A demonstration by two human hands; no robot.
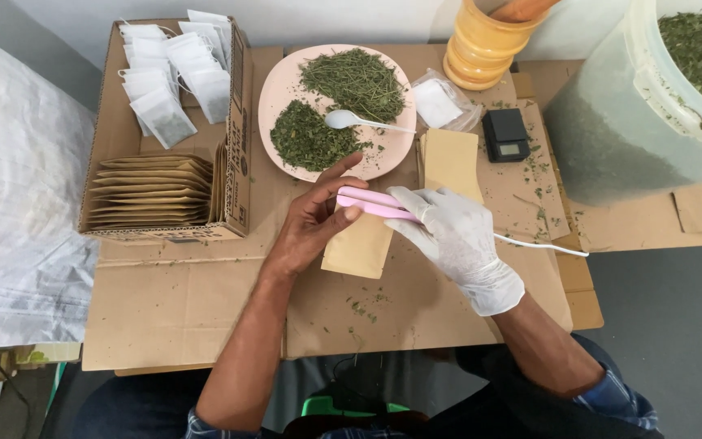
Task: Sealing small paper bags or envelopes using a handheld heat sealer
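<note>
the right hand [457, 236], in a white glove, is clenched around a pink clamp-like sealing tool [371, 203], whose long axis runs nearly level, pointing to the person's left, with a white cord [542, 245] trailing off the other way. the bare left hand [314, 218] has a loose, half-open grip, fingertips touching the tool's far end and the top of a tan paper pouch [359, 244]. the pouch lies flat on the cardboard-covered tabletop [205, 301], directly under the tool, its mouth toward the tool; both hands are at it, the left nearer its top edge. just beyond the pouch sits a stack of like pouches [450, 158]. farther beyond, a pink plate [274, 97] holds two heaps of green herb and a white spoon [347, 119]. left of the pouch, an open cardboard box [107, 122] holds brown pouches and white tea bags [174, 69]. right of the stack, a small black scale [505, 134].
</note>
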